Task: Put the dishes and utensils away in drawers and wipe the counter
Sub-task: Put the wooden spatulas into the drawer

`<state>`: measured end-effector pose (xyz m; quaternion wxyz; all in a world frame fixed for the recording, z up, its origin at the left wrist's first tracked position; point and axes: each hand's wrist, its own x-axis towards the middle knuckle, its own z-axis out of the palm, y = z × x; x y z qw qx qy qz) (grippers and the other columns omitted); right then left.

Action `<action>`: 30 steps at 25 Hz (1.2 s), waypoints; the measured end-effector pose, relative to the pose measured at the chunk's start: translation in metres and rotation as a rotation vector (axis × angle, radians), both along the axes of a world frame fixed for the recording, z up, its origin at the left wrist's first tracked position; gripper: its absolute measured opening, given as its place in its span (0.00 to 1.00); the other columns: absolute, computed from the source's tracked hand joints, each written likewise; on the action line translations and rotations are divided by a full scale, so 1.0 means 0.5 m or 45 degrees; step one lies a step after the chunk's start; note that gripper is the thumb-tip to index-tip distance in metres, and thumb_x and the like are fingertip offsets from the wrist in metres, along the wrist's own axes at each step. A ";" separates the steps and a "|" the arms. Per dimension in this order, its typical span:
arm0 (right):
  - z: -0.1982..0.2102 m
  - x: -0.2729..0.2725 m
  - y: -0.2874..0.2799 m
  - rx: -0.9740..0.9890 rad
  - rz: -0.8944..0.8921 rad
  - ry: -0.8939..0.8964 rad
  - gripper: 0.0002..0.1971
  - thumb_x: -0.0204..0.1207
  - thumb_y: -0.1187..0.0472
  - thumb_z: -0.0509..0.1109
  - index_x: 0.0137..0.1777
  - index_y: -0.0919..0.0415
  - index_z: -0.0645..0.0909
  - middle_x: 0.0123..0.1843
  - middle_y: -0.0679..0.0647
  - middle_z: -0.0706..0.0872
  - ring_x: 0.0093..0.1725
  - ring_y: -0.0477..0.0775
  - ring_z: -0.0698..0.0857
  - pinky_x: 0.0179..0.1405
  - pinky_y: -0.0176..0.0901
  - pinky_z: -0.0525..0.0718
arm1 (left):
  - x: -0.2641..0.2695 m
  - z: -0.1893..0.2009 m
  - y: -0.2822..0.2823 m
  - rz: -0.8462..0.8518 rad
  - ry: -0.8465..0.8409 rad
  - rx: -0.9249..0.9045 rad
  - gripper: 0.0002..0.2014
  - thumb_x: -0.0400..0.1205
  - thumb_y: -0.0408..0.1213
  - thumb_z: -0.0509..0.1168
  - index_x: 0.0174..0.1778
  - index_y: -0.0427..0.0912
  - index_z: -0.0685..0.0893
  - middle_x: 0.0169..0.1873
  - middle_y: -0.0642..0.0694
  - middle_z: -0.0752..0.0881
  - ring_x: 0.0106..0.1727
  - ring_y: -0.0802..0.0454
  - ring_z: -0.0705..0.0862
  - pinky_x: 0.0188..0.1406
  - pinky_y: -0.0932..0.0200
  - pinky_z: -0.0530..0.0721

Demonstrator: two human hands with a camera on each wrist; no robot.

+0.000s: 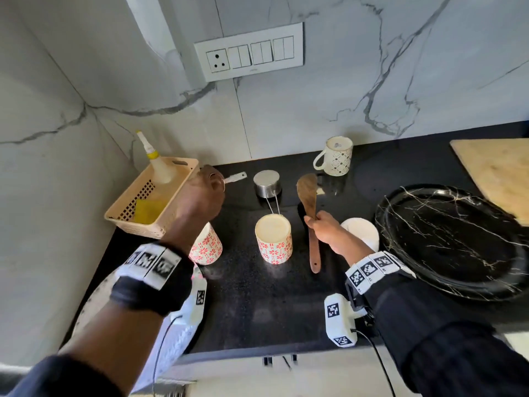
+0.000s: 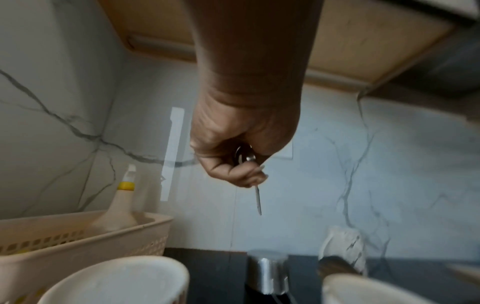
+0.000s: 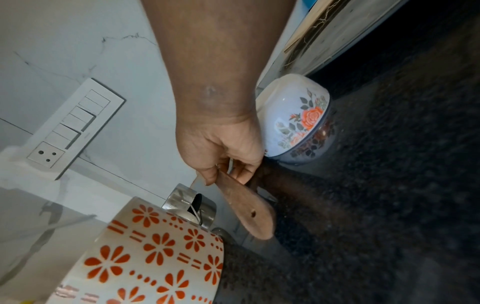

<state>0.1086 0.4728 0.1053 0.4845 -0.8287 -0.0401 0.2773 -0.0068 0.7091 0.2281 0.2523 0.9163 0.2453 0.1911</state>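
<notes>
Early stage: left hand (image 1: 204, 193) grips a metal spoon (image 2: 257, 197), right hand (image 1: 325, 229) grips the wooden spatula (image 1: 309, 202). 2 cups (image 1: 273, 242), mug (image 1: 336, 156), bowl (image 3: 296, 121), plate (image 1: 455, 239) sit on the counter (image 1: 272, 296); nothing wiped.

— What hangs on the wall?
— A white rectangular switch plate (image 1: 248, 51) at twelve o'clock, on the white grey-veined marble wall (image 1: 357, 81): one three-pin socket at its left end, rocker switches beside it.
— And in the corner?
— At nine o'clock a beige perforated plastic basket (image 1: 183, 179) sits on the tabletop, tilted in the head view. Inside it stands a cloudy plastic squeeze bottle (image 1: 159, 167) with a yellow collar and a white nozzle, and a yellow sponge (image 1: 146, 210) lies at the near end.
— Anything to the right?
— A pale wooden board (image 1: 498, 170) at two o'clock, cut off by the edge.
</notes>
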 end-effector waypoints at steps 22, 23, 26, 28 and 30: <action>0.008 -0.784 -0.903 0.385 -0.539 -0.085 0.05 0.82 0.64 0.69 0.46 0.65 0.78 0.30 0.61 0.85 0.21 0.57 0.76 0.19 0.41 0.74 | -0.362 -0.221 -0.934 -0.746 0.473 -1.591 0.13 0.86 0.44 0.63 0.39 0.41 0.76 0.24 0.47 0.70 0.22 0.53 0.66 0.24 0.59 0.72; 0.002 -0.801 -0.956 0.379 -0.557 -0.075 0.06 0.82 0.64 0.69 0.46 0.67 0.78 0.31 0.62 0.85 0.21 0.58 0.76 0.19 0.42 0.74 | -0.374 -0.227 -1.002 -0.825 0.494 -1.463 0.16 0.86 0.45 0.64 0.35 0.40 0.76 0.24 0.46 0.72 0.22 0.54 0.67 0.23 0.60 0.71; -0.008 -0.837 -1.123 0.306 -0.539 -0.022 0.09 0.82 0.63 0.69 0.49 0.70 0.78 0.29 0.60 0.86 0.22 0.57 0.77 0.20 0.43 0.73 | -0.409 -0.251 -1.185 -0.825 0.469 -1.265 0.19 0.84 0.46 0.67 0.30 0.37 0.80 0.24 0.46 0.78 0.21 0.55 0.69 0.21 0.61 0.70; -0.002 -0.849 -1.223 0.256 -0.516 0.010 0.10 0.83 0.59 0.69 0.51 0.67 0.79 0.29 0.62 0.86 0.22 0.58 0.77 0.20 0.42 0.75 | -0.423 -0.266 -1.278 -0.821 0.488 -1.223 0.21 0.82 0.47 0.69 0.28 0.37 0.80 0.23 0.44 0.77 0.21 0.54 0.68 0.20 0.61 0.66; 0.009 -0.833 -1.291 0.238 -0.460 0.051 0.11 0.83 0.55 0.69 0.53 0.63 0.80 0.32 0.65 0.87 0.23 0.59 0.79 0.21 0.42 0.77 | -0.424 -0.277 -1.331 -0.848 0.510 -1.201 0.24 0.80 0.50 0.71 0.28 0.32 0.80 0.25 0.38 0.74 0.24 0.49 0.65 0.21 0.61 0.63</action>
